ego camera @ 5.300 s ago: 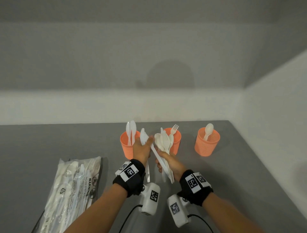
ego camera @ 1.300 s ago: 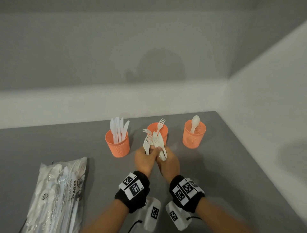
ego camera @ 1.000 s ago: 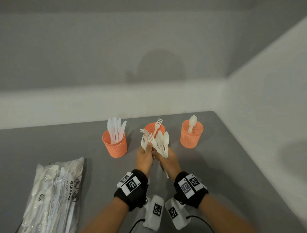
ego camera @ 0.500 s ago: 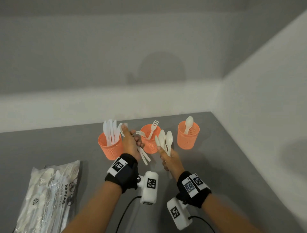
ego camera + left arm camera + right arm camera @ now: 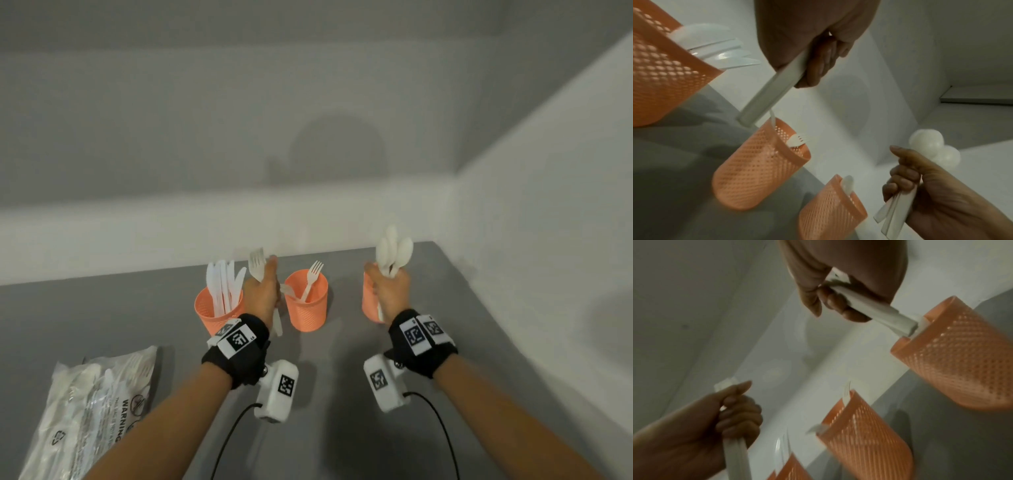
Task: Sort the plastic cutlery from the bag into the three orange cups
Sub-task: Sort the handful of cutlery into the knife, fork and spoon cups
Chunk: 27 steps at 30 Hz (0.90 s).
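Above right cup point(image 5: 369, 303): spoons point(image 5: 394, 251) gripped, right hand point(image 5: 390, 294); tips seemingly inside.

hands split apart, left hand point(image 5: 262, 291) w/ forks point(image 5: 257, 266), right hand point(image 5: 390, 291) w/ spoons point(image 5: 394, 251) now by right cup point(image 5: 368, 305)

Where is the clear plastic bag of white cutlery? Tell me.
In the head view, the clear plastic bag of white cutlery lies on the grey table, bottom left, beside the left forearm.

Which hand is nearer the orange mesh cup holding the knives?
Left. The left hand, gripping forks, is right beside the orange mesh cup holding the knives; the right hand, gripping spoons, is over the far cup.
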### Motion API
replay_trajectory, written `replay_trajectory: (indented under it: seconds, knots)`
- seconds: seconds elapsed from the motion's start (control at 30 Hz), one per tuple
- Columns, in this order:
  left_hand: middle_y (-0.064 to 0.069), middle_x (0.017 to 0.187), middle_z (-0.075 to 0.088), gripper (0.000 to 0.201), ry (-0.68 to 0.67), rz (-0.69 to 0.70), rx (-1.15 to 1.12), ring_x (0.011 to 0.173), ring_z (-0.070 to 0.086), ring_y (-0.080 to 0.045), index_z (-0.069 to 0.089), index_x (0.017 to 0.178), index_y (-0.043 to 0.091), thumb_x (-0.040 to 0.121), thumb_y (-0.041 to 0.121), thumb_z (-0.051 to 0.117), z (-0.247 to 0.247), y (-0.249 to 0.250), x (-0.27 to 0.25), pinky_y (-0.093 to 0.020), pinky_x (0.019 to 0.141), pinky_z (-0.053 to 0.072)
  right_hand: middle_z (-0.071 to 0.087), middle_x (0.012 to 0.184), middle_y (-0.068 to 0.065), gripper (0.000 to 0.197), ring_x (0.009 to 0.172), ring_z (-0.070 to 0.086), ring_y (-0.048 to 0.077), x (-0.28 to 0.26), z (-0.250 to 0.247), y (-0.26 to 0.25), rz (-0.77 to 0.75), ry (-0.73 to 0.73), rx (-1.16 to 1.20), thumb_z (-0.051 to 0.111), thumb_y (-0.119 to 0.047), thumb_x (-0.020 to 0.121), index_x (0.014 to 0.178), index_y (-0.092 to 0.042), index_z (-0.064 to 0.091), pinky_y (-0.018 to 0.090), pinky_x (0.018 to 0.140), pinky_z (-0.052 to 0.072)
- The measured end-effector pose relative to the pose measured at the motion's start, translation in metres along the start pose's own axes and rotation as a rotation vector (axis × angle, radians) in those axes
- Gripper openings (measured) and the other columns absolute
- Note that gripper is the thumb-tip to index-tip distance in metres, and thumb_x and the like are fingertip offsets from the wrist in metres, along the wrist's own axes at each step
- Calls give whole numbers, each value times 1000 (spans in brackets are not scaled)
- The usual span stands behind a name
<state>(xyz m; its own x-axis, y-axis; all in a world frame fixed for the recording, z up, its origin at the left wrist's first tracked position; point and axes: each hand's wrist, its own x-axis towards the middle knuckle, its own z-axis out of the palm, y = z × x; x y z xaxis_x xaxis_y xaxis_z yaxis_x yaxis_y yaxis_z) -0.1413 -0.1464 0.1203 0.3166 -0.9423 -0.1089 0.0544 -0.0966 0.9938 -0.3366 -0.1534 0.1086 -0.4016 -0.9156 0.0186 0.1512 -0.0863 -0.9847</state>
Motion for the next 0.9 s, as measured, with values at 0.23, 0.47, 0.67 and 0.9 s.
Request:
replay_trajectory:
  seconds: [0.23,0.47,0.67,0.9]
  knots:
    - [10,35,36,48,29,175,-88,36,35,-5,36,53,17,95,39,42,39,28,26,-22,46,35,56,67,-4,24,60,58,1,44,0,-17,-74,188,46,65,-13,86,66,-21,54,13,63,48]
    - [-3,49,38,49,19,171,-3,36,37,-4,38,53,13,96,38,42,68,-8,46,-13,42,37,55,61,-4,24,58,55,8,67,-6,6,-42,204,-44,68,-21,84,63,-20,56,25,64,46]
    - [-7,47,46,44,30,227,129,37,44,-4,45,56,10,97,26,43,72,-45,51,-21,51,42,55,67,5,25,65,56,20,73,-15,35,28,200,-167,64,-19,85,63,-15,52,29,69,44]
    - [2,78,59,8,-9,383,343,75,54,-17,56,90,14,87,6,57,71,-53,46,-8,65,41,59,78,-5,44,69,57,4,72,-19,44,-125,148,-278,63,-1,78,118,-14,51,13,67,43]
